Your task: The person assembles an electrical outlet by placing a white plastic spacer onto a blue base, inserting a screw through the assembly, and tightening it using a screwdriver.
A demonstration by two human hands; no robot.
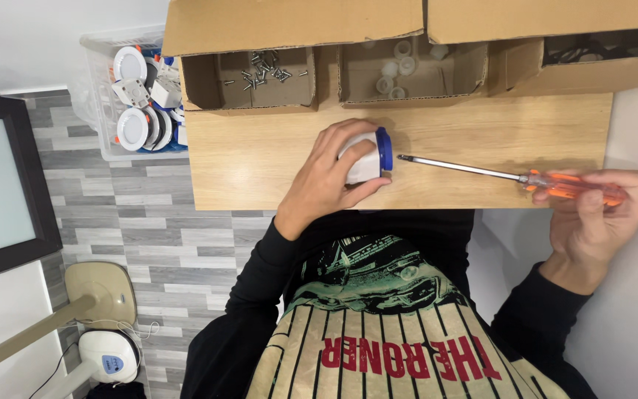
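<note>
My left hand [328, 181] grips a small white housing with a blue ring [372, 157], lying on its side on the wooden tabletop [260, 159]. My right hand [594, 214] holds a long screwdriver by its orange transparent handle [574, 185] at the table's right edge. Its thin metal shaft [455, 167] lies almost flat and points left. The tip stops a short way from the blue ring, not touching it.
Three open cardboard boxes line the table's far edge: one with loose screws [263, 74], one with small white rings [396, 70], one with dark parts [592, 48]. A clear plastic bin [101, 96] of white round fittings stands left of the table. A fan base [101, 292] stands on the floor.
</note>
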